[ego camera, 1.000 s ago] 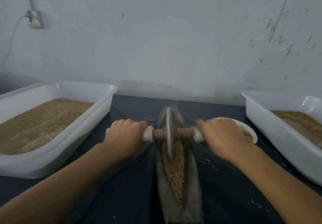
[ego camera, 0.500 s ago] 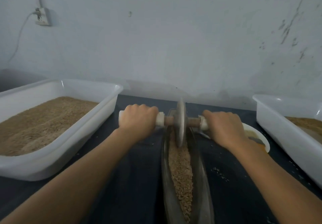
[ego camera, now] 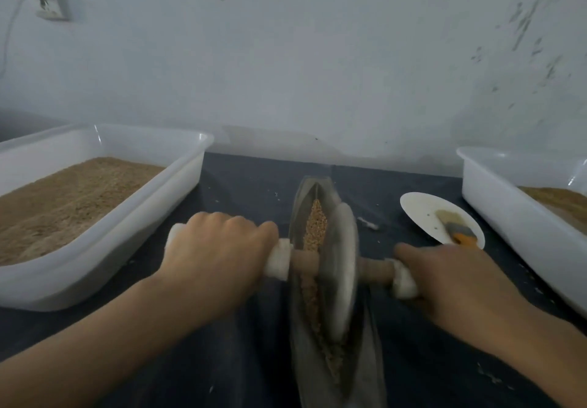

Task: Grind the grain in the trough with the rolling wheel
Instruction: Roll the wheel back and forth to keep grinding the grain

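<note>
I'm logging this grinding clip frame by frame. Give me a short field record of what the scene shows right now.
left hand: grips the left white-wrapped end of the axle
right hand: grips the right end
rolling wheel: upright in the trough, about midway
trough: long, narrow, on a dark cloth
grain: along the trough floor, beyond and before the wheel
left tub: white, holds brown grain
right tub: white, partly filled
plate: white, with a brush
</note>
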The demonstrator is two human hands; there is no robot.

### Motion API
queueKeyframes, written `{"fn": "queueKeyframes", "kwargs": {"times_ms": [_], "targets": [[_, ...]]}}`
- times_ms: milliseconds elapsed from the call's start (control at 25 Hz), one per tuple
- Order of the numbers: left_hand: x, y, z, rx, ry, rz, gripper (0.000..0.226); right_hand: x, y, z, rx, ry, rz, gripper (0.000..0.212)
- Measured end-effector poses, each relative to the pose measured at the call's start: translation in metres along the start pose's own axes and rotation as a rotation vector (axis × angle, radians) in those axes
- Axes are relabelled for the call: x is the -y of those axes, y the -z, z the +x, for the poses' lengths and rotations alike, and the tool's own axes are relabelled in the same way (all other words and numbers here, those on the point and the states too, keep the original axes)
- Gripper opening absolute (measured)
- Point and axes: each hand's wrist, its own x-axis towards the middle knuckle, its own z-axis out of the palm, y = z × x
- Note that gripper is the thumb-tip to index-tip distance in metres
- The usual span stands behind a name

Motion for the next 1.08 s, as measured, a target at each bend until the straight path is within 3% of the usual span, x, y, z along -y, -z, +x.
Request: {"fn": "queueKeyframes", "kwargs": {"times_ms": [120, 240, 360, 480, 560, 680, 760, 920, 1080], "targets": [[0.008, -0.027, 0.071, 0.020, 0.139, 0.004, 0.019, -0.007, -0.010, 0.065, -0.125, -0.103, 0.044, 0.035], [0.015, -0.032, 0.113, -0.031, 0.171, 0.001, 0.013, -0.012, -0.013, 0.111, -0.131, -0.159, 0.103, 0.027], [0.008, -0.029, 0.078, -0.051, 0.099, -0.040, 0.026, -0.008, -0.018, 0.069, -0.127, -0.093, 0.096, 0.029], [0.001, -0.015, 0.000, -0.196, -0.054, -0.148, 0.046, 0.001, 0.000, -0.005, -0.334, 0.147, 0.015, 0.056], [0.004, -0.004, -0.033, -0.310, -0.098, -0.180, 0.051, 0.003, 0.011, -0.032, -0.428, 0.204, 0.032, 0.059], [0.004, -0.001, -0.025, -0.157, -0.040, -0.097, 0.053, 0.005, 0.006, -0.022, -0.216, 0.142, 0.050, 0.061], [0.001, -0.014, 0.015, -0.041, 0.030, 0.000, 0.045, 0.000, -0.005, 0.018, -0.148, 0.009, -0.014, 0.044], [0.012, -0.045, 0.097, -0.030, 0.269, -0.064, 0.012, -0.008, -0.007, 0.098, -0.257, -0.131, -0.068, 0.025], [0.010, -0.038, 0.077, -0.034, 0.205, -0.115, 0.028, -0.008, -0.004, 0.076, -0.159, -0.100, 0.000, 0.024]]}}
